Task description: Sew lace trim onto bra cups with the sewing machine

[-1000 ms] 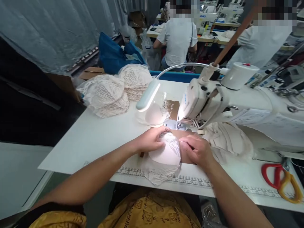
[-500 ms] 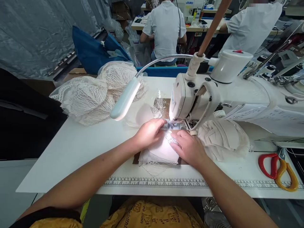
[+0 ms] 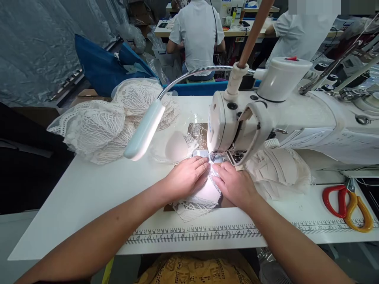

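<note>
A white lace-trimmed fabric piece (image 3: 205, 194) lies under the lamp light in front of the sewing machine (image 3: 225, 126). My left hand (image 3: 187, 176) is closed on its left side, fingers together and pressed down on the cloth. On the right edge, close to the needle area, my right hand (image 3: 235, 183) is closed on the lace between thumb and fingers. The fingertips of both hands are close together just before the presser foot, which is partly hidden. Behind my left hand rests a pale rounded cup with lace edging (image 3: 177, 147).
A heap of cream lace pieces (image 3: 97, 126) sits at left; folded fabric pieces (image 3: 276, 171) lie under the machine arm. Red- and orange-handled scissors (image 3: 347, 207) are at right. A ruler strip (image 3: 195, 233) lines the front edge. The lamp (image 3: 145, 130) overhangs the table. Two people sit beyond.
My left hand has shifted from a raised pinch near the foot to lying lower across the fabric. The fabric's near end has turned slightly. The view has shifted a little.
</note>
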`<control>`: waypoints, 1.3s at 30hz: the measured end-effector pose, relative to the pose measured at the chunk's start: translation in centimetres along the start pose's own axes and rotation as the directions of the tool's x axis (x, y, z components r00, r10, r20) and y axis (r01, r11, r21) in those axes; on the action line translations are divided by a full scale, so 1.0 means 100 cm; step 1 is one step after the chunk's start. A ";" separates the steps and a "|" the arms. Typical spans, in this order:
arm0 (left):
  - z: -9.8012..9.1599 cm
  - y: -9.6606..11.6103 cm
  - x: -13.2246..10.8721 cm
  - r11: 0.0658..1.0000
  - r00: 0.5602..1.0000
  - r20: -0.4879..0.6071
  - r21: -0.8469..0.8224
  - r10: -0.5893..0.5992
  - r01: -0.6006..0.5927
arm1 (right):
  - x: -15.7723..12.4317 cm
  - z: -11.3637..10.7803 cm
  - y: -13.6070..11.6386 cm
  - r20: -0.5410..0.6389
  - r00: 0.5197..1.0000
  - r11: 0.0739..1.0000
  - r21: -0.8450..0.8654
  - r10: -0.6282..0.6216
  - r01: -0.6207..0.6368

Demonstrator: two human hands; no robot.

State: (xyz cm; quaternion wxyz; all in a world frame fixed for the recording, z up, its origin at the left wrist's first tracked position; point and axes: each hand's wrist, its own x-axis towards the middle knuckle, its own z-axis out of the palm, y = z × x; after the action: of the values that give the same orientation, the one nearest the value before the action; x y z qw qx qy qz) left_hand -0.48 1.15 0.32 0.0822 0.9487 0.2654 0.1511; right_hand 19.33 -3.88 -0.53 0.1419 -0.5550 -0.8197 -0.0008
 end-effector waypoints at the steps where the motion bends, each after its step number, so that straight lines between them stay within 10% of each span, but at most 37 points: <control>1: -0.001 -0.002 0.001 1.000 1.000 0.011 -0.004 0.004 -0.004 | 0.001 0.000 0.000 0.004 1.000 1.000 -0.002 0.013 -0.013; 12: -0.015 -0.024 0.015 0.997 0.976 0.206 -0.029 0.071 -0.066 | 0.005 0.001 -0.002 0.020 0.997 0.994 -0.086 0.074 -0.072; 39: -0.008 -0.018 -0.002 0.990 0.980 0.151 -0.071 0.129 -0.120 | -0.004 0.005 0.001 -0.101 0.992 0.997 0.019 -0.069 0.072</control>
State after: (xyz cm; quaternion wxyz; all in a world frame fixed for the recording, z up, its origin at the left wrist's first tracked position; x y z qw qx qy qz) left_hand -1.79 2.60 0.54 0.1224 0.9693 0.1934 0.0900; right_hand 19.41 -4.13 -1.09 0.1891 -0.5233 -0.8305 -0.0245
